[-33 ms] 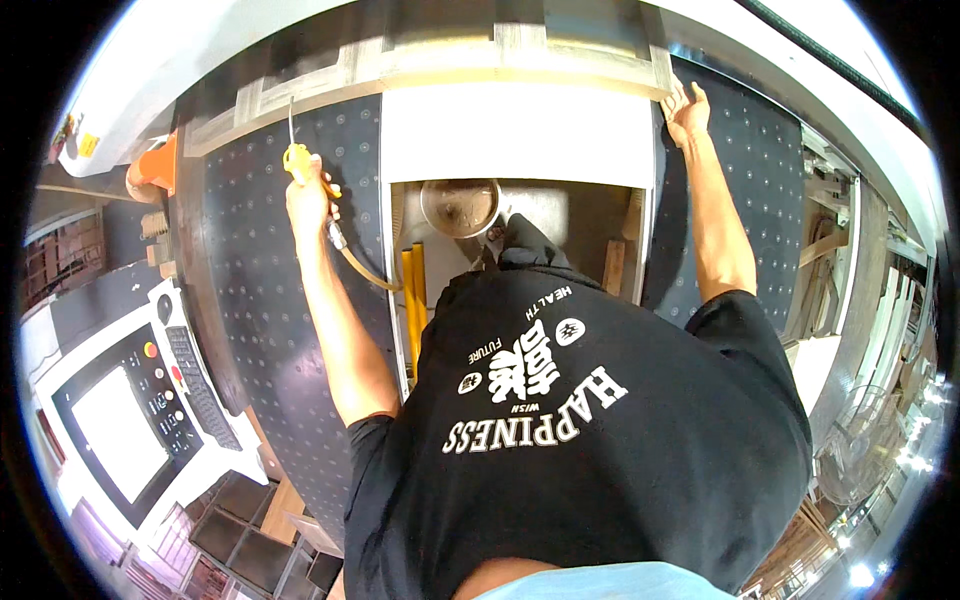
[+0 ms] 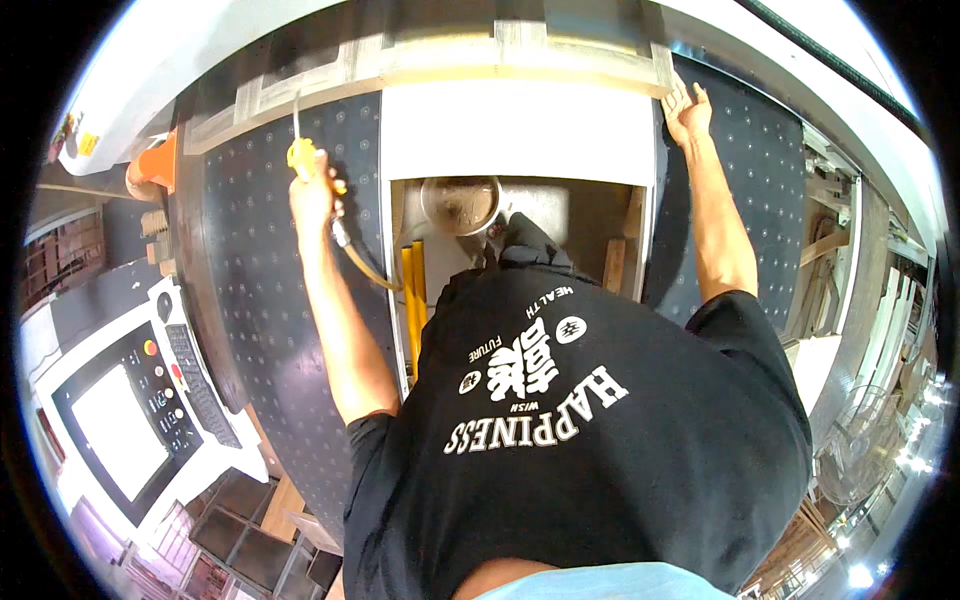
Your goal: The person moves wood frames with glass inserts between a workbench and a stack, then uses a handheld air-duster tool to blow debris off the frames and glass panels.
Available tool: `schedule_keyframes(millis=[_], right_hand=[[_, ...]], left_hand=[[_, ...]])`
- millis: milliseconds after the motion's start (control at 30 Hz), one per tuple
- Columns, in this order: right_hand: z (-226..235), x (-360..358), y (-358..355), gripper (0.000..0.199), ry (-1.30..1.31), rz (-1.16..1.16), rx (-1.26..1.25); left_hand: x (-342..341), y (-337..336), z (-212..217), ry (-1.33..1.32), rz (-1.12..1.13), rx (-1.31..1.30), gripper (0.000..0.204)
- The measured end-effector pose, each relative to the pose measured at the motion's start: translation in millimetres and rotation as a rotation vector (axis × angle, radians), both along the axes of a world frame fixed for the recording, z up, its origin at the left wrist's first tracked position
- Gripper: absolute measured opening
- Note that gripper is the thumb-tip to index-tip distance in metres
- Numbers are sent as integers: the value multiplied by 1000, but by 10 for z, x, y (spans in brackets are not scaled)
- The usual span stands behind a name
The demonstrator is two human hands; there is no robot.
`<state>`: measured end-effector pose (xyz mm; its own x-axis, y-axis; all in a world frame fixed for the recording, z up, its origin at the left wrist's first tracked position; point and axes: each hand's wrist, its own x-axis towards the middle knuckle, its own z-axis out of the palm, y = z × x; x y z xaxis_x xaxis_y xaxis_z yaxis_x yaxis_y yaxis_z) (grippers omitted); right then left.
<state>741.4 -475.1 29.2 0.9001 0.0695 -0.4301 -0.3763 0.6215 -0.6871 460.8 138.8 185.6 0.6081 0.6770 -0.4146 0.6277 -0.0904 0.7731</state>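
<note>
My left hand (image 2: 315,190) is closed round a yellow air blow gun (image 2: 301,155), whose thin metal nozzle points forward to the near edge of a wood-grain framed panel (image 2: 440,75). A hose (image 2: 365,266) runs from the gun's lower end toward the middle gap. My right hand (image 2: 687,115) lies at the panel's right end, fingers stretched and thumb apart, its fingertips against or just beside the corner; contact cannot be made out for certain. The panel spans across the far side of the machine, over a white surface (image 2: 515,130).
Dark dotted table beds (image 2: 265,220) flank the gap where I stand. Inside the gap are a round bucket (image 2: 460,205) and yellow bars (image 2: 414,300). A control console (image 2: 130,420) with screen and keyboard stands at left, an orange part (image 2: 155,168) beyond it. A fan (image 2: 855,440) stands at right.
My left hand and the blow gun have shifted slightly to the right, the nozzle tip a little farther forward. My right hand and the panel look unmoved.
</note>
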Motion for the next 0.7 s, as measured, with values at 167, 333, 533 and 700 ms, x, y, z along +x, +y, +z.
schedule_keyframes(millis=[167, 333, 533, 700], right_hand=[[-57, -211, -85, 47, -268, -153, -674], [89, -931, -61, 41, -517, -189, -1482], [-35, -211, -634, 71, -218, -48, -1033], [310, 537, 6, 82, -2, 208, -731]], left_hand=[[21, -681, 90, 78, -268, 102, 50], [-737, -475, 119, 181, -164, 63, 53], [-715, -2165, -2, 291, -1031, 164, 60], [-267, -2297, -3, 10, -979, 516, 48]])
